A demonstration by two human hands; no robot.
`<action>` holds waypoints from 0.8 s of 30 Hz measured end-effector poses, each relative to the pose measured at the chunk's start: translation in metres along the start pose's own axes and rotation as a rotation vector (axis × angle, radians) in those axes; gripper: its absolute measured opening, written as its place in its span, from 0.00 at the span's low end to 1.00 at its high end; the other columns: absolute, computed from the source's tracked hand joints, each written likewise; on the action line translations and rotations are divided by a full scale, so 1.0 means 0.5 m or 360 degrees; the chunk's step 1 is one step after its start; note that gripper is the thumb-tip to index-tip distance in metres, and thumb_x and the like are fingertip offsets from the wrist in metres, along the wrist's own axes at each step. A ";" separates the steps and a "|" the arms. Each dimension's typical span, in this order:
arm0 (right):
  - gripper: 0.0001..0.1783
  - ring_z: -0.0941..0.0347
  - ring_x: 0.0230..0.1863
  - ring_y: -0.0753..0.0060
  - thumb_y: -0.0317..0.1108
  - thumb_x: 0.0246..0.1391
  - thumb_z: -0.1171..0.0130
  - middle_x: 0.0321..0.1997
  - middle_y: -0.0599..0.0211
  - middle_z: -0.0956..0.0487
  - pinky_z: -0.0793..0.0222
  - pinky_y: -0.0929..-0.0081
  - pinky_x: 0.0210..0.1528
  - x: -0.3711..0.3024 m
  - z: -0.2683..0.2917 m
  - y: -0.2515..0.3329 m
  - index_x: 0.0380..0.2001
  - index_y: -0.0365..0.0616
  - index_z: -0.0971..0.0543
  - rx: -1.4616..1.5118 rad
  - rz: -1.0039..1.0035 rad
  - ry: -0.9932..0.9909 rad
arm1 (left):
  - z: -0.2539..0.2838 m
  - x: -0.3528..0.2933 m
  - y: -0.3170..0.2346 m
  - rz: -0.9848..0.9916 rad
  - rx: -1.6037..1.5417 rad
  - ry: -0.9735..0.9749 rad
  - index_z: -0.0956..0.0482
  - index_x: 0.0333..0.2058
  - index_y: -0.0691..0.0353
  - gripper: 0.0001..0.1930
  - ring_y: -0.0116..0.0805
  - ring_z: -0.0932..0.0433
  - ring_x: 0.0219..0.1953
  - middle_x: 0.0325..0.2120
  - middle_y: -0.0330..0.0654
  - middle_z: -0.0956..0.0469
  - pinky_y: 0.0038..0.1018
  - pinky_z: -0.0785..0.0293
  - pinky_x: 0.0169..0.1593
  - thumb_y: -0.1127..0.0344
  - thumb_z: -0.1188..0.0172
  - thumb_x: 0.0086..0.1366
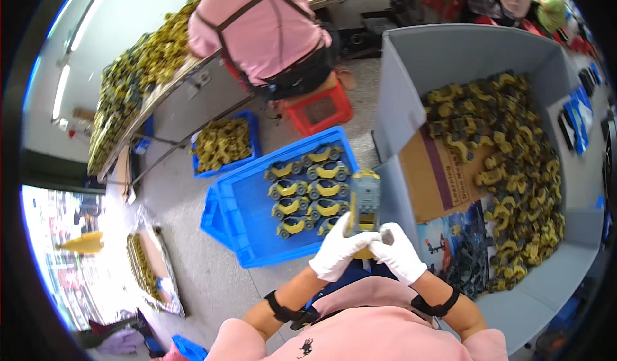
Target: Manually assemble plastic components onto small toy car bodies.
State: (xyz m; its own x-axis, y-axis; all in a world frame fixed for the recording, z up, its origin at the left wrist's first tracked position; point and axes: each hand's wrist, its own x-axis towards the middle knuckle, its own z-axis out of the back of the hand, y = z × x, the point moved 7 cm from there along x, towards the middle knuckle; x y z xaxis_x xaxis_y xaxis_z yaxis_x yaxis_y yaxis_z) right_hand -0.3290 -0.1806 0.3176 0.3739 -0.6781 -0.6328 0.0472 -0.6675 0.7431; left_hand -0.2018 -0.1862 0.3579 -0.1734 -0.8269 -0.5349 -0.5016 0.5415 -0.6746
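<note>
While the big grey bin (450, 59) of loose yellow-and-grey parts (514, 168) is sitting to the right and the blue crate (257, 232) of finished toy cars (308, 191) is lying ahead-left on the floor, both white-gloved hands are meeting at centre. The toy car (364, 200) is standing between them, long axis pointing away from the body, toward the crate. Left hand (337, 253) is wrapping its lower side; right hand (400, 253) is closing on its near end, fingers curled. Both grasping, neither nearer.
</note>
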 end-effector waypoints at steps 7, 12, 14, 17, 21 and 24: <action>0.16 0.30 0.32 0.82 0.35 0.55 0.37 0.32 0.72 0.29 0.29 0.81 0.30 0.053 -0.016 -0.077 0.39 0.42 0.32 -0.0032 -0.0210 0.0204 | 0.122 0.000 0.124 0.0077 -0.0237 -0.0242 0.34 0.55 0.61 0.30 0.26 0.27 0.47 0.45 0.38 0.26 0.26 0.30 0.51 0.59 0.31 0.58; 0.21 0.27 0.38 0.76 0.41 0.53 0.35 0.37 0.66 0.24 0.29 0.78 0.42 0.096 -0.042 -0.113 0.42 0.37 0.28 -0.0465 -0.0184 0.0444 | 0.170 -0.010 0.115 0.0122 0.0053 -0.0172 0.41 0.61 0.61 0.41 0.28 0.30 0.53 0.52 0.40 0.30 0.28 0.32 0.56 0.65 0.27 0.52; 0.21 0.26 0.40 0.75 0.42 0.54 0.36 0.39 0.63 0.23 0.29 0.77 0.43 0.105 -0.058 -0.115 0.42 0.36 0.26 -0.0682 -0.0220 0.0487 | 0.203 -0.018 0.108 0.0158 0.0180 -0.0120 0.41 0.61 0.62 0.42 0.28 0.31 0.54 0.53 0.39 0.31 0.27 0.32 0.56 0.68 0.26 0.50; 0.22 0.24 0.42 0.72 0.45 0.55 0.39 0.42 0.60 0.20 0.28 0.76 0.46 0.117 -0.063 -0.120 0.43 0.36 0.23 -0.0906 -0.0258 0.0496 | 0.331 -0.033 0.109 -0.0024 0.0800 -0.0322 0.36 0.59 0.63 0.42 0.30 0.30 0.53 0.51 0.41 0.29 0.28 0.30 0.54 0.68 0.26 0.45; 0.15 0.24 0.35 0.75 0.39 0.56 0.41 0.34 0.67 0.20 0.28 0.77 0.41 0.141 -0.008 -0.162 0.40 0.39 0.22 -0.0783 -0.0250 0.0257 | 0.497 -0.074 0.110 -0.0078 0.1868 -0.0806 0.29 0.53 0.58 0.34 0.47 0.26 0.48 0.45 0.48 0.23 0.35 0.29 0.51 0.69 0.28 0.43; 0.14 0.25 0.33 0.77 0.38 0.56 0.41 0.32 0.68 0.21 0.29 0.78 0.39 0.137 0.026 -0.192 0.40 0.38 0.22 -0.0659 -0.0404 0.0216 | 0.555 -0.075 0.136 -0.0155 0.2511 -0.0711 0.24 0.42 0.50 0.22 0.51 0.28 0.39 0.33 0.42 0.24 0.43 0.31 0.40 0.75 0.37 0.45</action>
State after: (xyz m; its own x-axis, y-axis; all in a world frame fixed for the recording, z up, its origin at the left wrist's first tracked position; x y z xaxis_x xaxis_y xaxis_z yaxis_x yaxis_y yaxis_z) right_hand -0.3199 -0.1669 0.2001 0.4187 -0.4455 -0.7913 0.5054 -0.6096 0.6106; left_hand 0.0056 -0.0764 0.1908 0.1892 -0.9101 -0.3688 0.8610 0.3343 -0.3833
